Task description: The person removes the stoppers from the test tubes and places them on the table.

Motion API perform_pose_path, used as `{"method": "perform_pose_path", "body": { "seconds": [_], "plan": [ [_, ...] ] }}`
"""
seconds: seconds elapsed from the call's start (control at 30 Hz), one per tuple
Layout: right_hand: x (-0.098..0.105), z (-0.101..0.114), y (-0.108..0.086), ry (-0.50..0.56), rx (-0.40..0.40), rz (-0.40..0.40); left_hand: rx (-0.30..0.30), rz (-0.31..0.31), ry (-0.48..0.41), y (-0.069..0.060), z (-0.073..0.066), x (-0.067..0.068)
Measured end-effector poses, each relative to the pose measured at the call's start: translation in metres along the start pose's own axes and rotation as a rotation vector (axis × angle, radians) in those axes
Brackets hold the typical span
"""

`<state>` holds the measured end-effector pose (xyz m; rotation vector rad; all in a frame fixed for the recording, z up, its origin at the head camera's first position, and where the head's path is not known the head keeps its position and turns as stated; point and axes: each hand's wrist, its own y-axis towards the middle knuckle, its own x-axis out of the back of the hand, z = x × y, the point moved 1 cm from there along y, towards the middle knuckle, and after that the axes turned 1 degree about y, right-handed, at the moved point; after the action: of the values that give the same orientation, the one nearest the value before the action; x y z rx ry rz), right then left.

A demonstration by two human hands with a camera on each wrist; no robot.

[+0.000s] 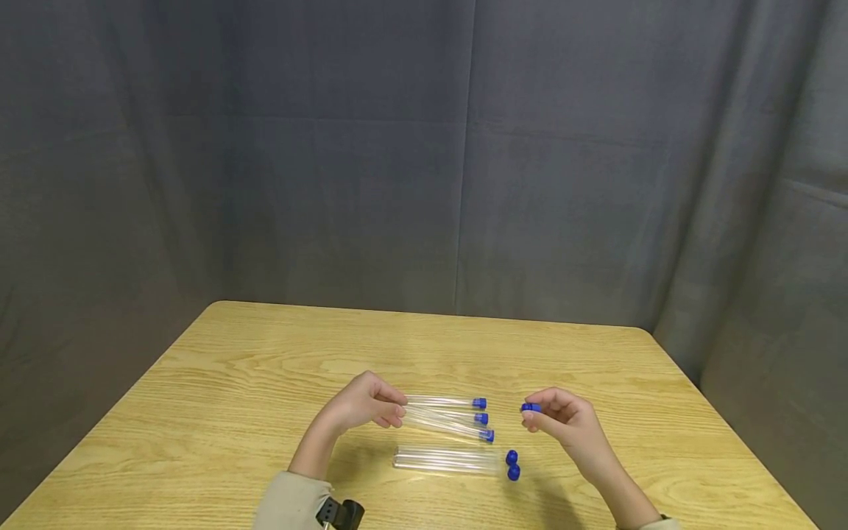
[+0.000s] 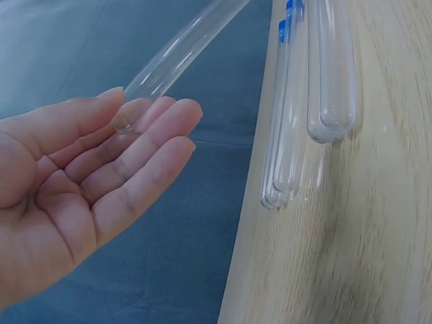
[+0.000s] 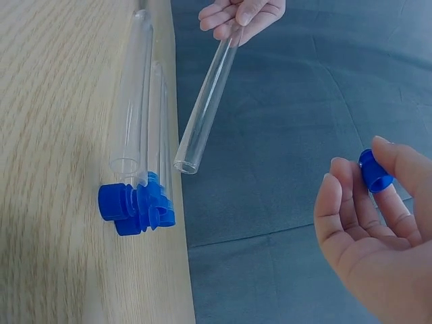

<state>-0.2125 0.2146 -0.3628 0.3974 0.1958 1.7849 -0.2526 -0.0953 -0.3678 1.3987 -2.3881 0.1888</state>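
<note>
Beige sleeve cloth (image 1: pixel 286 504) lies nearest, cut off by the bottom edge of the head view left of centre, a black device (image 1: pixel 341 513) at its cuff. Above it, the left hand (image 1: pixel 367 401) has thumb and fingers clamped on the closed end of a clear, smooth, round-bottomed tube (image 3: pixel 208 108); its open mouth shows in the right wrist view, but in the head view it blends with the tubes beyond. Lower right of centre, the right hand (image 1: pixel 568 421) pinches a hollow blue plastic cap (image 1: pixel 532 407) between thumb and fingers, apart from the tube. Between the hands, three clear capped tubes (image 2: pixel 290 121) lie on a yellowish wood-grained counter (image 1: pixel 232 383) with rounded corners. Just below them in the frame lie clear uncapped tubes (image 1: pixel 447 461), side by side; glare blurs their number there, though the left wrist view shows two rounded ends. Two loose flanged blue caps (image 1: pixel 513 472) sit beside their mouths. Creased grey curtain cloth (image 1: pixel 331 184) fills the upper frame.
</note>
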Motion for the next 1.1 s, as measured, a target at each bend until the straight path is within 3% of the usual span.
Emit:
{"method": "perform_pose_path", "body": {
  "seconds": [1.1],
  "plan": [
    [0.001,-0.006,0.001,0.006,-0.018,0.014,0.05,0.009,0.043,0.003,0.01,-0.007]
  ]
}}
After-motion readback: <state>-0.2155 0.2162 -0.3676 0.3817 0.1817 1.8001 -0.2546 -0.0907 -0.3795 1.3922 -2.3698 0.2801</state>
